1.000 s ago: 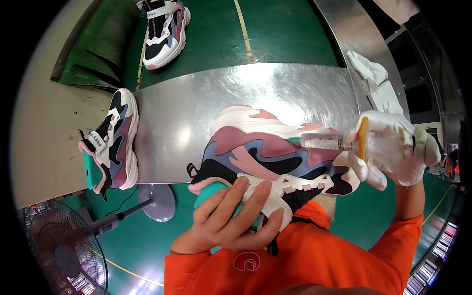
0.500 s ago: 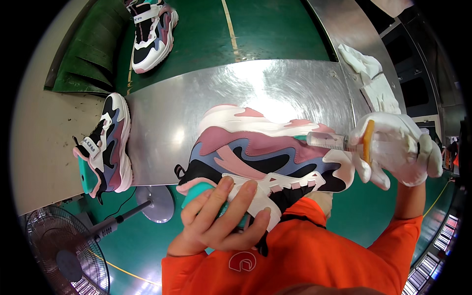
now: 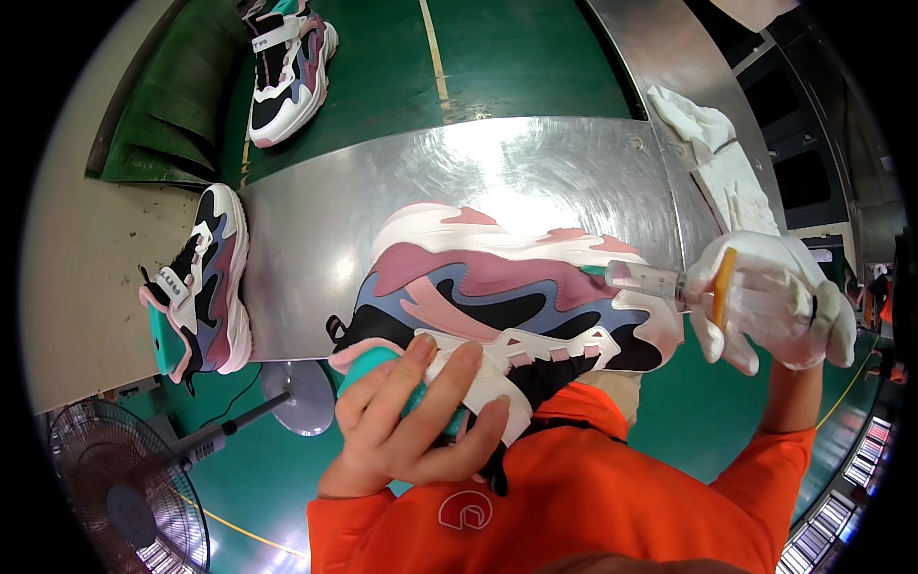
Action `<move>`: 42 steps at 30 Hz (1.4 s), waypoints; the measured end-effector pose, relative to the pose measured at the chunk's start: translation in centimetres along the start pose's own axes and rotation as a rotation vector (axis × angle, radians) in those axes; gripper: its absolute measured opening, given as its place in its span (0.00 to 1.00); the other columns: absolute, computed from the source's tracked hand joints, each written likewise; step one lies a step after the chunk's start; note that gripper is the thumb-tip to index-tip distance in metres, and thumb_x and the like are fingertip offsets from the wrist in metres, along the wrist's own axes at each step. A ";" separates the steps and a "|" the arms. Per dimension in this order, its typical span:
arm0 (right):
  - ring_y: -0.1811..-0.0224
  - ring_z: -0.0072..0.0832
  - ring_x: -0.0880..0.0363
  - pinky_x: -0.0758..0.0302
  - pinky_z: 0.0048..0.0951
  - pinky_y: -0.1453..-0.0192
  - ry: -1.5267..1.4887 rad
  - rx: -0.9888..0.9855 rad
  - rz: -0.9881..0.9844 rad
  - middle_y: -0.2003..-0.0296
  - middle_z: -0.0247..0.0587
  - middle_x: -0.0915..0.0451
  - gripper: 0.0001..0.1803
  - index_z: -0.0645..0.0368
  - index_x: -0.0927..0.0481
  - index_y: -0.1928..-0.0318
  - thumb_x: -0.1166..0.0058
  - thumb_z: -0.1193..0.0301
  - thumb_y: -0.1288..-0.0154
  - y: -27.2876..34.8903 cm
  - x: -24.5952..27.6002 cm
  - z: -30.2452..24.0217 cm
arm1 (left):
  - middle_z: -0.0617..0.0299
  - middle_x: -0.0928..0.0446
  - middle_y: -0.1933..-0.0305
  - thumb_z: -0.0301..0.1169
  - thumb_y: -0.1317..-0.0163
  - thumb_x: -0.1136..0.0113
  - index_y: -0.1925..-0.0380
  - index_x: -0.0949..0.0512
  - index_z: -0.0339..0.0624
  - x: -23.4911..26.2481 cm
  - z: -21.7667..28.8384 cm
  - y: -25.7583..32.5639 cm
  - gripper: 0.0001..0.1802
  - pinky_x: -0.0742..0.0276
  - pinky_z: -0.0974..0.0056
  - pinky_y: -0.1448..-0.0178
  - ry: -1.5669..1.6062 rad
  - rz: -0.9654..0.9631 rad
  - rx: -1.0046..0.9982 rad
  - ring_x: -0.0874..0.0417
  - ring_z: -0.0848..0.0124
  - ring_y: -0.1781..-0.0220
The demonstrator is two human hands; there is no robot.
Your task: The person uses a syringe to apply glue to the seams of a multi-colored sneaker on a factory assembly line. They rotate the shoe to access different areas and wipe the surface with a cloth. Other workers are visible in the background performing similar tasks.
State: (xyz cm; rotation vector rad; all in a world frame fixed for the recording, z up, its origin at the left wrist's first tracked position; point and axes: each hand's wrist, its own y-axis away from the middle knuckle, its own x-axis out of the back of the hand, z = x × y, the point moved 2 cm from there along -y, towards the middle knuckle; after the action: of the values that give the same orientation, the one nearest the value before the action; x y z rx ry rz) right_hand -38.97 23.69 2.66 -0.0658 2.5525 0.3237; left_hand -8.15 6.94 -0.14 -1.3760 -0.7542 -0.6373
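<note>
My bare left hand grips a multicoloured sneaker by its strap and collar. The shoe lies on its side over the near edge of the metal table, its white and pink sole facing away from me and its toe to the right. In a white glove, my right hand is wrapped round a clear syringe with an orange flange. The syringe's green tip meets the shoe's side just by the seam between upper and sole, near the toe. The fingers of my left hand hide part of the strap.
A matching sneaker stands at the table's left end. Another shoe rests on the green conveyor belt beyond. White cloth lies on the metal surface at right. A floor fan stands at lower left.
The held shoe has shifted slightly left in view with my left hand. Along the seam, the syringe tip has slid a little toward the toe.
</note>
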 end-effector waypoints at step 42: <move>0.86 0.22 0.32 0.33 0.19 0.81 -0.167 0.546 0.062 0.72 0.56 0.23 0.46 0.77 0.31 0.48 0.37 0.44 0.51 4.7 3.1 4.4 | 0.62 0.17 0.49 0.35 0.39 0.38 0.54 0.26 0.60 -0.1 1.4 -1.0 0.13 0.34 0.62 0.49 -0.108 -0.035 0.044 0.20 0.61 0.45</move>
State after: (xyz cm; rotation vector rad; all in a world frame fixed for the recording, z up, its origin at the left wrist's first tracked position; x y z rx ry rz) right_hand -39.79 29.39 -1.52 0.2351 2.3913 -0.3368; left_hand -9.10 8.22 0.45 -1.3680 -0.8748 -0.5740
